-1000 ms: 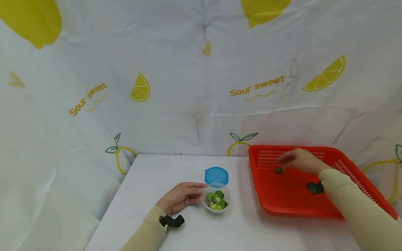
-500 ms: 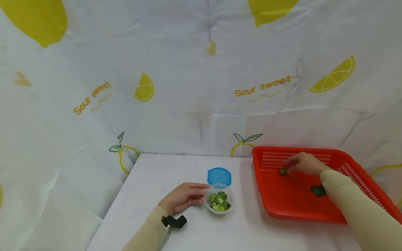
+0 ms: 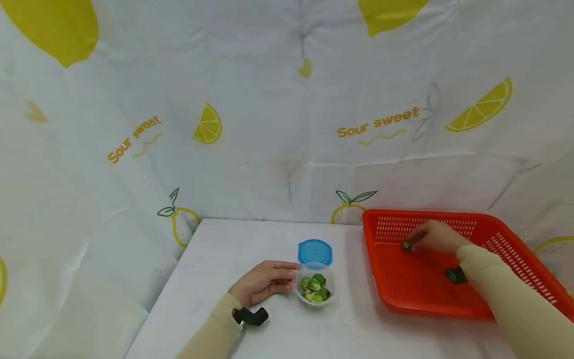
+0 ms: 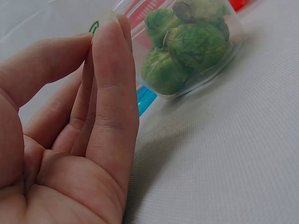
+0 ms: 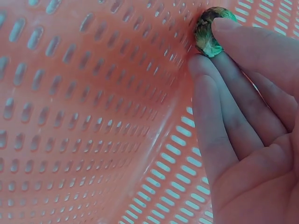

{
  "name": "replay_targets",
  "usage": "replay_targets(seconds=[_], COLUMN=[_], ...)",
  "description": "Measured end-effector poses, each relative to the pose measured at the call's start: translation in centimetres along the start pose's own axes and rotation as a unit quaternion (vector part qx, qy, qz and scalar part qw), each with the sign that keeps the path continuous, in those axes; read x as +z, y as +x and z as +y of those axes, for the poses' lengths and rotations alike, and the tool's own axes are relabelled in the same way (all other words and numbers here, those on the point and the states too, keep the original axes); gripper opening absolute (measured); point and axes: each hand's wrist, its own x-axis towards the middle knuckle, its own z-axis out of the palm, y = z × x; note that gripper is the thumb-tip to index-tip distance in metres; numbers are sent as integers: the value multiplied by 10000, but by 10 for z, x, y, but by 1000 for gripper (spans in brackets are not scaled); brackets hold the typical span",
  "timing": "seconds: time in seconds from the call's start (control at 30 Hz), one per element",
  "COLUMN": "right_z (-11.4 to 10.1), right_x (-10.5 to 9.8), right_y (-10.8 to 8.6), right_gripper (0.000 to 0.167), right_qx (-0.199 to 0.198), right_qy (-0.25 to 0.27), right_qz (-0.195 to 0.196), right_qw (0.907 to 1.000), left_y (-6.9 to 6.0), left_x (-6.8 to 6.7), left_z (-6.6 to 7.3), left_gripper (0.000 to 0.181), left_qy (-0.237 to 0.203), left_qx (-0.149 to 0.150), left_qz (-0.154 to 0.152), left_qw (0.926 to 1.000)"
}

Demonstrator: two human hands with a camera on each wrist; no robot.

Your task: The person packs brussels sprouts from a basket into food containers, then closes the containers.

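A small clear plastic container (image 3: 330,298) holds several Brussels sprouts (image 3: 315,284). At its left side is my left hand (image 3: 264,281), fingers fairly straight, their tips against the rim and wall. In the left wrist view, that hand (image 4: 100,116) has its thumb close to the fingers, while the sprouts (image 4: 196,44) show through the wall. My right hand (image 3: 437,237) reaches into the red basket (image 3: 414,284) and pinches a single Brussels sprout (image 3: 406,246). The right wrist view has the thumb on this sprout (image 5: 205,39), fingers beneath it.
A blue lid (image 3: 315,251) lies behind the container on the white table (image 3: 251,239). The basket's slotted walls (image 5: 70,102) rise around my right hand. A lemon-printed white cloth (image 3: 269,124) hangs behind the table.
My right hand has lowered its fingers to the sprout in the basket and now pinches it. The left hand stays at the container. The head view has shifted slightly.
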Motion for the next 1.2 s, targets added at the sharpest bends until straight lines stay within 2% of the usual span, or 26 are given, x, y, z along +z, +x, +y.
replay_targets(seconds=[0.4,0.8,1.03,1.2], right_z=[-3,-3,-11,-26], right_x=[2,4,1,1], right_y=[-1,1,-6,-13], right_gripper=[31,23,26,27], right_qx=[-40,-13,109,-195], right_qy=[-96,-61,-97,-263], right_qz=[-23,-53,-71,-50], right_qw=[9999,10000,9999,9995], left_y=[1,1,1,0], left_x=[1,5,4,0], left_z=[0,0,0,0], left_gripper=[49,44,46,47], left_qy=[-33,18,31,61], left_qx=[-23,15,-13,6], left_qz=[-142,-102,-51,15], left_qw=[9999,9999,10000,10000])
